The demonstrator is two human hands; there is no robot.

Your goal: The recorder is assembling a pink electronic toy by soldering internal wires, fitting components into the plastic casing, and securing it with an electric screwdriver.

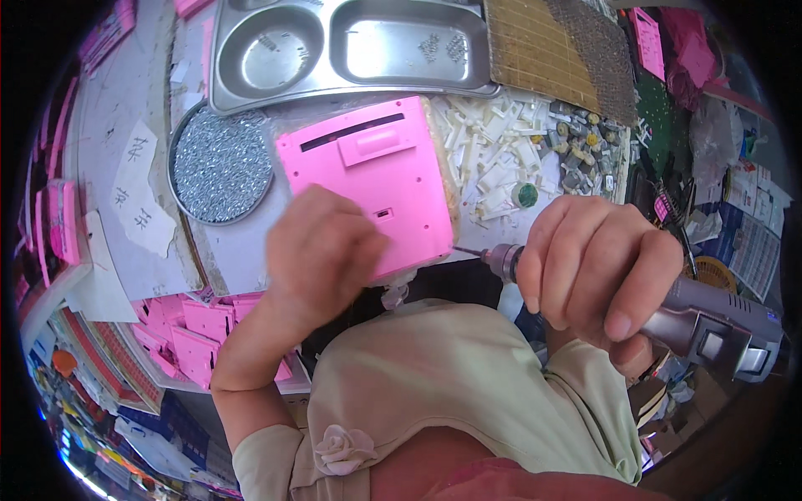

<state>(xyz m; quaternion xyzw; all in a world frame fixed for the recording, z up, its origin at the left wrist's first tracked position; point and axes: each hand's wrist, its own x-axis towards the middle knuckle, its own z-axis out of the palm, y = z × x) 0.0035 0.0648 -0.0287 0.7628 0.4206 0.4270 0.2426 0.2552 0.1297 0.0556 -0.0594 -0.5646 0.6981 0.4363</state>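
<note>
A pink plastic casing [368, 184] with a long slot, a raised block and several small screw holes lies in front of me. Over its lower left corner is my left hand [322, 255], slightly blurred, its fingers curled closed. Whatever they may pinch is hidden. My right hand [597, 271] is wrapped round a grey electric screwdriver [710, 326], held nearly level. The thin bit points left, its tip close to the casing's lower right corner; I cannot tell whether it touches. To the casing's left stands a round dish [221, 163] full of small silver screws.
Beyond the casing sits a steel compartment tray [351, 88] with a few small screws inside. White plastic parts [501, 142] and small motor-like pieces [585, 142] are heaped at right, near a brown board [551, 50]. More pink casings [196, 334] are stacked at lower left.
</note>
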